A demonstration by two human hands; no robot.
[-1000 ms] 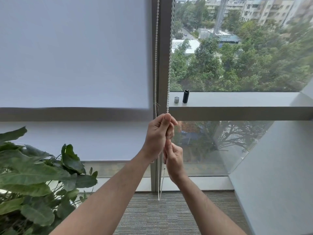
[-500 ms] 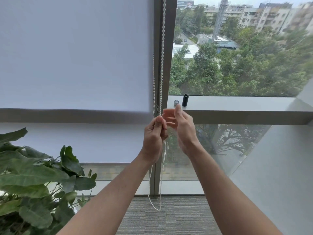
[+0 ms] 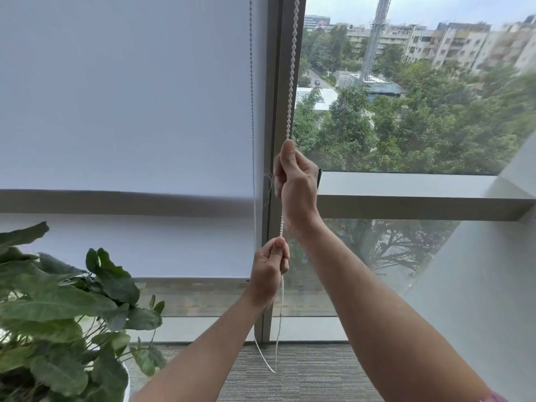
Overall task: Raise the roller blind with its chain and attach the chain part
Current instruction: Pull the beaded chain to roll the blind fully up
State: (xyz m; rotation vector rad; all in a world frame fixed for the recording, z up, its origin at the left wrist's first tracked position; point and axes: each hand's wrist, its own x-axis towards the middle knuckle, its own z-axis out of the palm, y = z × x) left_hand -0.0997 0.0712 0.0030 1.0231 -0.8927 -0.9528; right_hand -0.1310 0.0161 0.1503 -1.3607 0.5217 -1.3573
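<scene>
A white roller blind (image 3: 124, 105) covers the left window pane, and its bottom edge hangs low near the floor. A white bead chain (image 3: 292, 68) runs down in front of the grey window post. My right hand (image 3: 294, 181) is closed on this chain at about sill height. Lower down, my left hand (image 3: 268, 274) pinches the same strand between thumb and fingers. Below the left hand the chain loops just above the carpet. The loop's other strand runs up along the blind's right edge.
A big leafy plant (image 3: 58, 314) fills the lower left corner. A grey window post (image 3: 275, 111) divides the panes. A grey sill (image 3: 406, 184) runs along the right pane, with a dark object partly hidden behind my right wrist. A white slanted wall rises at the right.
My right hand has risen from open beside the chain to gripping it high. My left hand has dropped lower on the chain. The view has tilted upward.
</scene>
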